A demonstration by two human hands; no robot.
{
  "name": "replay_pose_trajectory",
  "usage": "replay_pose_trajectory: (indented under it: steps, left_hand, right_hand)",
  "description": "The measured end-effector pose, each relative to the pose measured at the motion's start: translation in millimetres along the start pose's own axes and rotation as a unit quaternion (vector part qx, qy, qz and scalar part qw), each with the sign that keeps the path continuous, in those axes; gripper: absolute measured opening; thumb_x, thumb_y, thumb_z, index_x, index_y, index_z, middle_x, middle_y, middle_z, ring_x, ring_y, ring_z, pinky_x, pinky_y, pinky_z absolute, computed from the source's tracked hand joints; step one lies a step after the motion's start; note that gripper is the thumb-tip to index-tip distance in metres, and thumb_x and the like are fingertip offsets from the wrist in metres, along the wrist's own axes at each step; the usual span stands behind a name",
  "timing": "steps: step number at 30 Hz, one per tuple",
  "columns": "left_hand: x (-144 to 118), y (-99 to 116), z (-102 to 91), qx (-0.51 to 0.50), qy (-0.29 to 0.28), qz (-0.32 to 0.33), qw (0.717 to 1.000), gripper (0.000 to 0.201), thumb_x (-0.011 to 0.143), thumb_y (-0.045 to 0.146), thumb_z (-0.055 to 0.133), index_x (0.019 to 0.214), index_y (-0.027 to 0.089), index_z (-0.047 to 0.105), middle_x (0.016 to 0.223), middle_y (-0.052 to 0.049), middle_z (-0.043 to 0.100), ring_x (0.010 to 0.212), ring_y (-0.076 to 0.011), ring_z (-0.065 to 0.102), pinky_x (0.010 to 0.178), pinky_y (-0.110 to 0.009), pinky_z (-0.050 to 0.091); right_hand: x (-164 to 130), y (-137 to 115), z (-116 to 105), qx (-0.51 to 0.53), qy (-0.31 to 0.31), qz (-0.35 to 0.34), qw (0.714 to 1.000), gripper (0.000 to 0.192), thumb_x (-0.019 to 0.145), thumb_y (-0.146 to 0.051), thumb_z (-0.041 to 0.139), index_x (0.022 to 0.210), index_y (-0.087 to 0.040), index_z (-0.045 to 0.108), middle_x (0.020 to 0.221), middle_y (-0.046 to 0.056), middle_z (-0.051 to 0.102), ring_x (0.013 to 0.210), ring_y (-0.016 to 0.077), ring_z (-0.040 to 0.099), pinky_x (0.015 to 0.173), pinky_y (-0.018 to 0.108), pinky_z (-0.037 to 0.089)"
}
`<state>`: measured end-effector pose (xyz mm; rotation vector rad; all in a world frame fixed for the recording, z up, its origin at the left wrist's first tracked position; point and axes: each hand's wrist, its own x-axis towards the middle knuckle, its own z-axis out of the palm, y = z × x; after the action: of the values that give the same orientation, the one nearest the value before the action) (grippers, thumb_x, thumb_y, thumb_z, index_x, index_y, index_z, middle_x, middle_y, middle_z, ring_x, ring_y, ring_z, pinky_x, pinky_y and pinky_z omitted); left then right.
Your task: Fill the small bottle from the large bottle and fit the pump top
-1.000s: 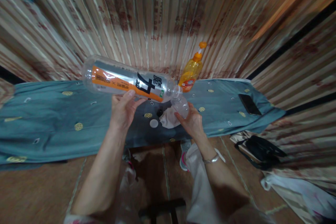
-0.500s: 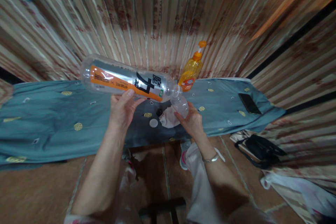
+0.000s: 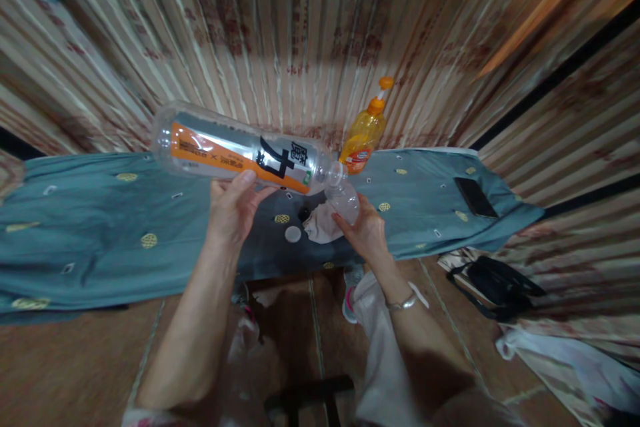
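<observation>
My left hand (image 3: 235, 207) grips a large clear plastic bottle (image 3: 225, 153) with an orange and silver label. The bottle lies almost level, its uncapped mouth tipped slightly down to the right. My right hand (image 3: 365, 227) is closed around a small clear plastic container (image 3: 343, 200), held right under that mouth. Whether liquid is flowing between them I cannot tell. On the cloth below are a crumpled whitish cloth (image 3: 323, 225), a round white cap (image 3: 293, 234) and a small dark round thing (image 3: 303, 214). Behind my right hand stands a yellow pump bottle (image 3: 361, 140) with an orange top.
A teal patterned cloth (image 3: 115, 213) covers the long narrow table. A black phone (image 3: 475, 197) lies at its right end. On the floor at right is a black bag (image 3: 500, 283). Pleated curtains (image 3: 280, 33) hang close behind the table.
</observation>
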<state>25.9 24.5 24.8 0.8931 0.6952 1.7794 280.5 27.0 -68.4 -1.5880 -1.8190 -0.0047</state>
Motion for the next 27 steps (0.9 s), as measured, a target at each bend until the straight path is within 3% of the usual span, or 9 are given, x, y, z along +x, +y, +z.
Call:
replay_pose_trajectory:
  steps: [18,27]
  left_hand:
    - [0.0,1.4,4.3,-0.014,0.024,-0.008,1.0,0.041,0.054,0.034,0.097,0.081,0.021,0.069,0.084,-0.002,0.077,0.078,-0.0237,0.075,0.067,-0.037,0.068]
    - [0.1,-0.1,0.0,-0.002,0.015,-0.009,1.0,0.038,0.06,0.034,0.095,0.085,0.022,0.069,0.089,-0.002,0.076,0.084,-0.0241,0.074,0.072,-0.037,0.067]
  right_hand:
    - [-0.2,-0.6,-0.1,-0.003,-0.001,0.002,1.0,0.063,0.089,-0.055,0.064,0.13,-0.008,0.056,0.108,0.021,0.075,0.099,0.0329,0.073,0.084,0.044,0.059]
    - [0.0,0.1,0.0,-0.007,-0.001,-0.001,1.0,0.065,0.089,-0.057,0.063,0.131,-0.008,0.056,0.109,0.022,0.075,0.1,0.0332,0.073,0.085,0.045,0.059]
